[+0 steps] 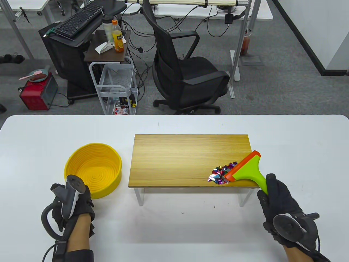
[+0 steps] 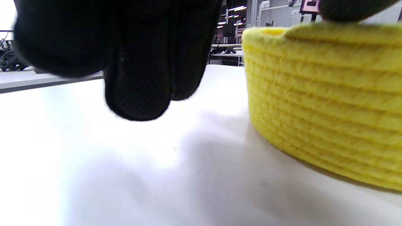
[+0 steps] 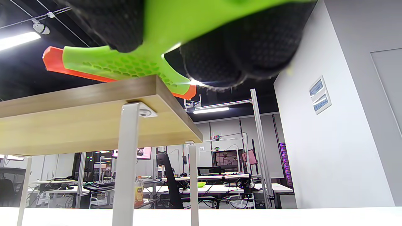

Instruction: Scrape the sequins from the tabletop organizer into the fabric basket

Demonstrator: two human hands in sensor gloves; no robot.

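Observation:
A wooden tabletop organizer on white legs stands mid-table. A pile of colourful sequins lies near its front right corner. My right hand grips the handle of a green scraper, whose orange blade sits against the sequins' right side. In the right wrist view the scraper lies on the organizer's top. A yellow fabric basket stands left of the organizer. My left hand is at its front left rim; in the left wrist view the fingers hang beside the basket, holding nothing.
The white table runs wide around the organizer and basket. Beyond its far edge are a black office chair, a wire cart and a keyboard stand on the floor.

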